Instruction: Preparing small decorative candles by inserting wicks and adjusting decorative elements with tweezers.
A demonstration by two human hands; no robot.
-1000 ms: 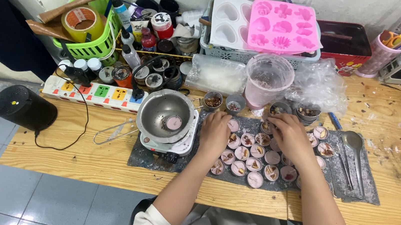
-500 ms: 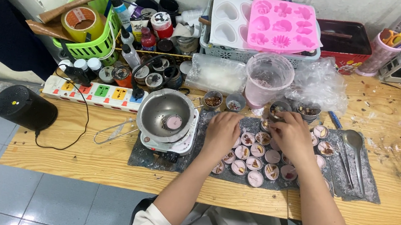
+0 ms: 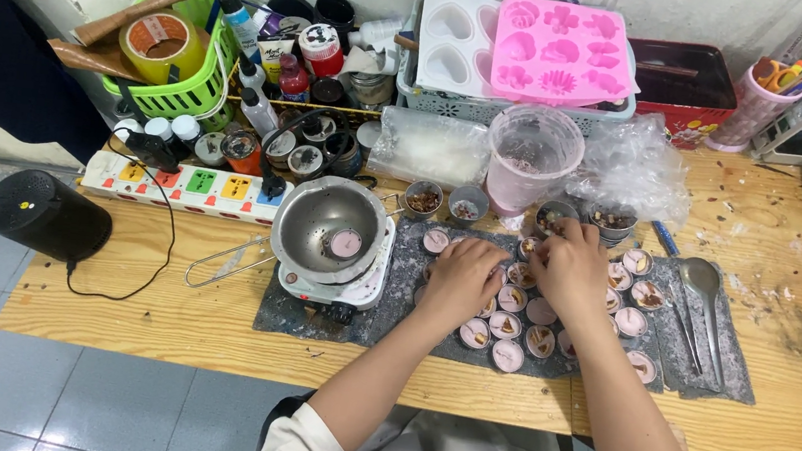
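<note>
My left hand [image 3: 463,278] lies curled and palm-down over the small pink wax-filled cups [image 3: 508,325] on the grey mat [image 3: 405,276], while my right hand [image 3: 570,265] at its 2 o'clock has fingertips bunched over one cup — whether they pinch anything I cannot tell. The cups sit touching, so a dragged wrist could tip one or smear the wax — and the metal melting pot [image 3: 333,228] at 9 o'clock is near my left forearm.

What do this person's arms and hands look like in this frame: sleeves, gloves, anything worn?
Both hands, the left hand and the right hand, are bare, with no gloves. No rings or watch are visible from this angle. The forearms are uncovered up to near the elbow, where white sleeves are pushed or rolled back at the bottom of the picture.
</note>
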